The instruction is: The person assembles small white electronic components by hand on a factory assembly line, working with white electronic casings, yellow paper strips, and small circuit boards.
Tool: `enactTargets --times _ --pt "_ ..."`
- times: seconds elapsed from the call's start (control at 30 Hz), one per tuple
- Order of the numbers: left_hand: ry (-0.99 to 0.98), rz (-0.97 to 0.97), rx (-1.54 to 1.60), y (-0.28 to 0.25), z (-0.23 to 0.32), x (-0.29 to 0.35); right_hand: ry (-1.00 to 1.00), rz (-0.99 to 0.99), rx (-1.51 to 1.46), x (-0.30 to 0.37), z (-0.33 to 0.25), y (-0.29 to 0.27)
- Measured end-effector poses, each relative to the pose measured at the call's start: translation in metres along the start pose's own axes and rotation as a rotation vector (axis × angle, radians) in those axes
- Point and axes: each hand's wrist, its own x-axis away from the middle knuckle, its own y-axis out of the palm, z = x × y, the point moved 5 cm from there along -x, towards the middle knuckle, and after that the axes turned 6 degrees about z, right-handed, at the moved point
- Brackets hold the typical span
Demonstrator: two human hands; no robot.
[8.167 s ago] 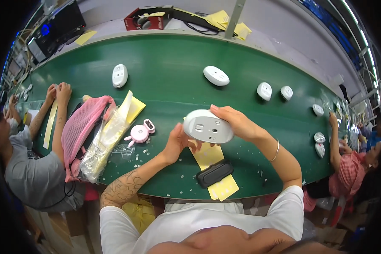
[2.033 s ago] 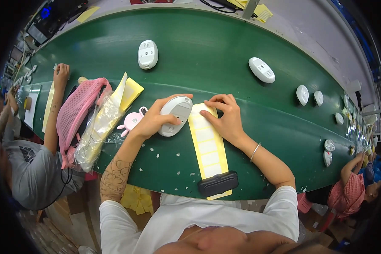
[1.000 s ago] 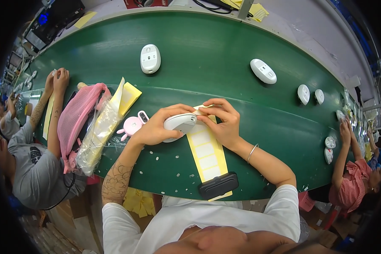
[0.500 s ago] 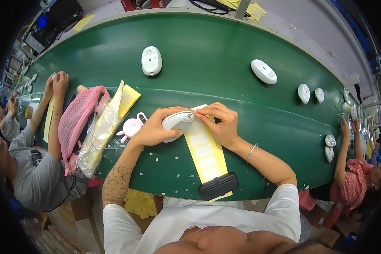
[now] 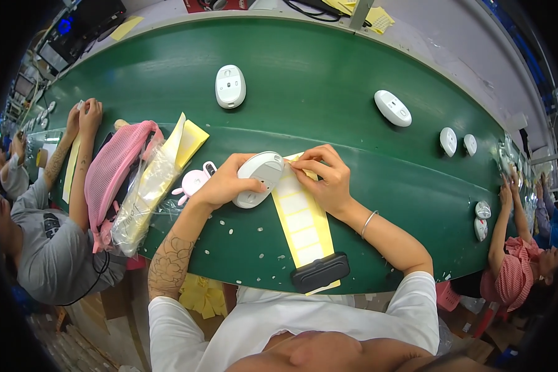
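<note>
My left hand [image 5: 226,185] grips a white computer mouse [image 5: 254,192], its underside turned up and my thumb lying across it. Close to the far end of that mouse, my right hand [image 5: 325,177] pinches thumb and forefinger together. Whatever is between those fingertips is too small to make out. Below my right hand lies a yellow backing strip with white rectangular labels [image 5: 301,219]. A black oblong object [image 5: 320,273] rests across the strip's near end.
More white mice lie on the green surface, one ahead [image 5: 230,87] and one farther right [image 5: 392,108]. To my left are a pink mesh bag [image 5: 118,167], a plastic-wrapped yellow sheet pack [image 5: 146,201] and a pink gadget [image 5: 195,181]. Co-workers sit on both sides.
My left hand has tilted the mouse so that more of its underside shows. My right hand stays pinched beside its far end, with the fingers slightly shifted.
</note>
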Motion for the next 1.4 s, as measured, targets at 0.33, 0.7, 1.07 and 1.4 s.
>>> enactTargets --times 0.33,0.7,1.07,1.4 --pt "-0.121 0.021 -0.117 -0.011 0.004 0.006 -0.114 -0.176 0.076 0.010 0.007 0.011" --pt "-0.143 0.048 -0.114 -0.011 0.003 0.005 -0.176 -0.250 0.157 0.011 -0.008 0.009" --pt "-0.180 0.060 -0.134 -0.009 0.005 0.007 -0.119 -0.277 0.156 0.015 -0.010 0.006" --pt "-0.165 0.037 -0.098 -0.013 -0.003 0.002 -0.003 -0.219 -0.031 0.002 -0.004 0.012"
